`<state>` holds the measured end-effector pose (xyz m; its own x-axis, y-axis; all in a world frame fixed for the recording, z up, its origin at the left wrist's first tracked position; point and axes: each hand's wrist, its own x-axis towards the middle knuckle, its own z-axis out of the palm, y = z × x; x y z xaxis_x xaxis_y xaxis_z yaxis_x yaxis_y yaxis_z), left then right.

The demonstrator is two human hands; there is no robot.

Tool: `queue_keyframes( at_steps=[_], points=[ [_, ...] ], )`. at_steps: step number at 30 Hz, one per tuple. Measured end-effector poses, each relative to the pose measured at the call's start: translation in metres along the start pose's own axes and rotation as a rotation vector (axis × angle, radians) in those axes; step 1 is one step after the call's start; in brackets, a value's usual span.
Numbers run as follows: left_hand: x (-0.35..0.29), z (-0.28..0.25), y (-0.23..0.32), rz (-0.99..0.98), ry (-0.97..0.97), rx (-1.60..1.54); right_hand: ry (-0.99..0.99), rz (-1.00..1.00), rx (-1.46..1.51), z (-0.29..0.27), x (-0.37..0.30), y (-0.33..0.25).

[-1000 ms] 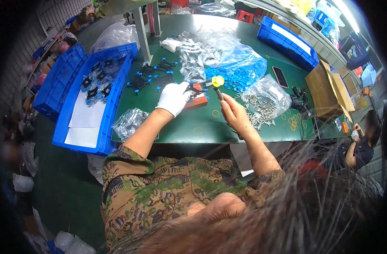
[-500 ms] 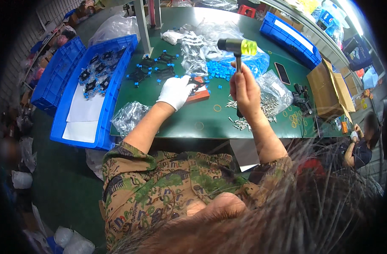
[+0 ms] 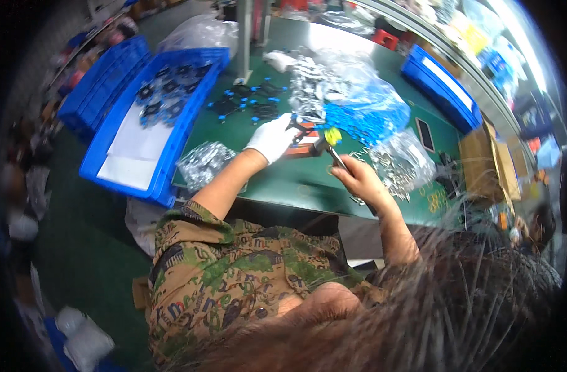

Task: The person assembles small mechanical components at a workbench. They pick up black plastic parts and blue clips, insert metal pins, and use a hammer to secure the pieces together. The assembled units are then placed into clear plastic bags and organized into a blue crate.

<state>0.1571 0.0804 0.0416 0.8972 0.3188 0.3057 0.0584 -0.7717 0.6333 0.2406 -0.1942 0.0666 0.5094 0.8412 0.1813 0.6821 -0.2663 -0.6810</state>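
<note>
Left hand: your gloved left hand (image 3: 272, 140) comes in from the left, fingertips pinched on the near-left side of a black part (image 3: 303, 131); the exact grip is partly hidden by glove and blur.
Black part: just past your left fingertips, over the orange-red block (image 3: 304, 150), on the side toward your right hand.
Right hand: your bare right hand (image 3: 361, 180) is wrapped closed around the handle of a mallet (image 3: 321, 146), thumb along the shaft.
Mallet: black and yellow head, just right of the black part and block; blurred, can't tell whether it touches either.
Table, left: black frames with blue tips (image 3: 227, 107) lie on the green table (image 3: 283, 187), beyond your left hand; crumpled clear bag (image 3: 204, 163) beside your left forearm.
Table, right: small blue pieces (image 3: 351, 119) beyond the mallet; silver pins (image 3: 396, 173) right of your right hand; phone (image 3: 425, 134) farther out.
Far left: blue bin (image 3: 125, 190) holding more bagged black pieces and white paper.
</note>
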Motion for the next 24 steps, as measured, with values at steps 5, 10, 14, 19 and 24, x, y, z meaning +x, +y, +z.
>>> queue_keyframes(
  at_steps=[5,10,14,19,24],
  points=[
    [-0.069,-0.016,0.015,-0.221,0.021,-0.670,-0.401,0.185,-0.223,-0.001,-0.014,-0.008],
    [-0.145,-0.006,0.024,-0.341,-0.162,-0.845,-0.393,0.039,-0.457,0.017,-0.003,-0.006],
    [-0.154,-0.031,0.003,-0.361,-0.038,-0.841,-0.230,-0.031,-0.636,0.034,0.006,-0.014],
    [-0.130,-0.075,-0.023,-0.361,0.071,-0.713,-0.030,-0.111,-0.601,0.047,0.000,0.002],
    [-0.058,-0.088,-0.088,-0.230,0.043,-0.263,0.038,-0.102,-0.550,0.054,-0.005,0.001]
  ],
)
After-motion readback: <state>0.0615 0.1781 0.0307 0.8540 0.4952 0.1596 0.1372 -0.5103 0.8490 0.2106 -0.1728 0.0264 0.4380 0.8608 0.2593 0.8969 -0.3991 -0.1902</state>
